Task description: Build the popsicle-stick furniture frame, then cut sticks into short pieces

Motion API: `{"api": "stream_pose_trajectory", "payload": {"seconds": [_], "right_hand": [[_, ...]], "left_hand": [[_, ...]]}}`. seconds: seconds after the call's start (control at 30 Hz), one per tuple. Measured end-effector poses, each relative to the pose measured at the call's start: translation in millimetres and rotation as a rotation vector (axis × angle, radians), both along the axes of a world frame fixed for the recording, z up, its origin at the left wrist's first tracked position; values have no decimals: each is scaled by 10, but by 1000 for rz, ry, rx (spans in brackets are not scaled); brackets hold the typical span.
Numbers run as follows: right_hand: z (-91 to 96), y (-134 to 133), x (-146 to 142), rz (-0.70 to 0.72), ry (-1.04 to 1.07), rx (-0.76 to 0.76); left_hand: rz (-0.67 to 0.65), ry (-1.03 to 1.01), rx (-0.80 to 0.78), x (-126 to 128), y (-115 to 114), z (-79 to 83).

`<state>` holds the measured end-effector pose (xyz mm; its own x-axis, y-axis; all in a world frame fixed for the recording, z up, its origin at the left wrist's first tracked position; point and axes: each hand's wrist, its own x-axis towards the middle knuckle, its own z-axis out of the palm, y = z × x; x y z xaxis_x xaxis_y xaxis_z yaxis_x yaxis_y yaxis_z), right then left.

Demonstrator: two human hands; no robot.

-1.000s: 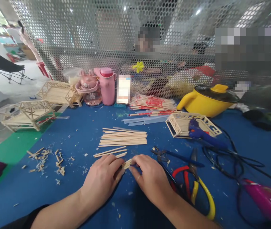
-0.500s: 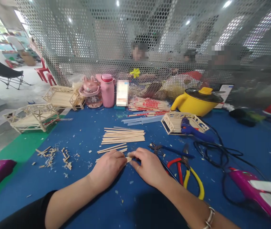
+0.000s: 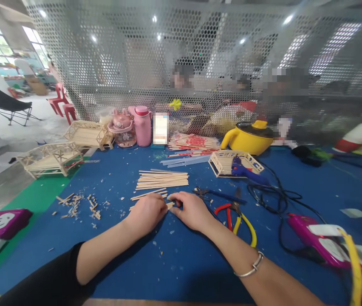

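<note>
Low over the blue tabletop, my left hand [image 3: 147,215] is closed over thin wooden sticks [image 3: 170,205], whose pale ends poke out past its fingertips. My right hand [image 3: 193,211] meets those ends from the other side, thumb and forefinger curled around them. Most of the held sticks are hidden under my left hand. Just beyond it lie a few loose sticks [image 3: 148,194], and farther back a row of wooden sticks [image 3: 162,180]. Diagonal cutters [image 3: 201,191] and red-and-yellow-handled pliers [image 3: 236,208] rest to the right of my right hand.
Stick offcuts [image 3: 72,204] litter the left side. Stick-built models [image 3: 52,159] stand at the back left. A blue glue gun [image 3: 247,173] leans on another model [image 3: 219,163], its black cable coiling rightward. Behind are a pink bottle [image 3: 142,127], a yellow pot [image 3: 251,140] and a perforated metal screen [image 3: 136,55].
The view has shifted slightly, so the things on the right appear farther left. Both hands remain together at the sticks, with the right fingers a little changed in position.
</note>
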<state>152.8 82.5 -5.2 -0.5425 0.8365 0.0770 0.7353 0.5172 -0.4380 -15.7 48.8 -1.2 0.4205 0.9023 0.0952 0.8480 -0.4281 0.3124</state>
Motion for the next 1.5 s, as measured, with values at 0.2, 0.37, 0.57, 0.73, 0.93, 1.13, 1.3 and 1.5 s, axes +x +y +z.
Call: {"api": "stream_pose_trajectory", "payload": {"seconds": [0.2, 0.37, 0.57, 0.73, 0.93, 1.13, 1.3, 1.5], "right_hand": [[22, -25, -2, -15, 9, -7], [-24, -14, 5, -81, 45, -17], [-78, 13, 30, -90, 73, -1], [-80, -14, 34, -89, 85, 14], [-79, -36, 53, -59, 103, 29], [-66, -11, 102, 7, 107, 22], [-74, -27, 103, -15, 104, 26], [-60, -51, 96, -4, 104, 28]], "left_hand": [[92, 121, -248, 53, 315, 146], [3, 283, -333, 169, 550, 253], [-12, 417, -387, 277, 528, 381], [8, 467, -376, 324, 458, 391], [41, 492, -287, 363, 366, 361], [23, 489, -269, 373, 289, 391], [42, 465, -220, 371, 168, 360], [103, 417, -160, 368, 11, 303]]}}
